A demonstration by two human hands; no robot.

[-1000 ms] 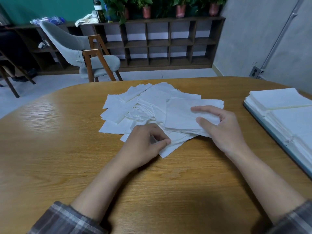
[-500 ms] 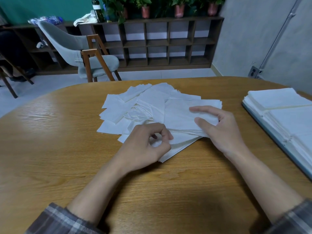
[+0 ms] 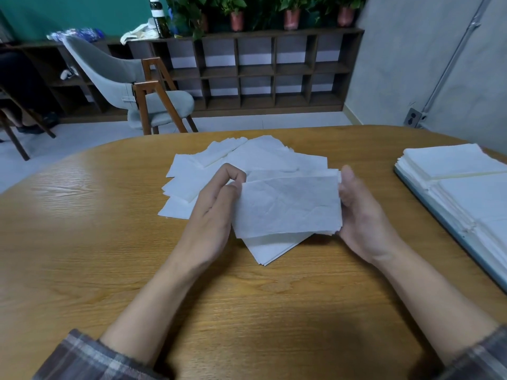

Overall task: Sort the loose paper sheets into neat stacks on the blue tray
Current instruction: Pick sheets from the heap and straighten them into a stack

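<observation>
A small bundle of white paper sheets (image 3: 288, 207) is lifted off the table, tilted toward me, held between both hands. My left hand (image 3: 214, 212) grips its left edge with curled fingers. My right hand (image 3: 359, 215) holds its right edge, thumb up along the side. Under and behind it a loose pile of white sheets (image 3: 219, 165) lies spread on the wooden table (image 3: 82, 256). At the right edge the blue tray (image 3: 450, 234) carries neat white stacks (image 3: 450, 160).
A grey chair with wooden legs (image 3: 142, 89) stands beyond the table's far edge. A dark shelf unit (image 3: 260, 69) with potted plants lines the back wall. Bare table surface lies to the left and in front of me.
Both hands have lifted a bundle of sheets off the pile and now hold it by its two side edges. Earlier the right hand held it on the pile while the left picked at a sheet.
</observation>
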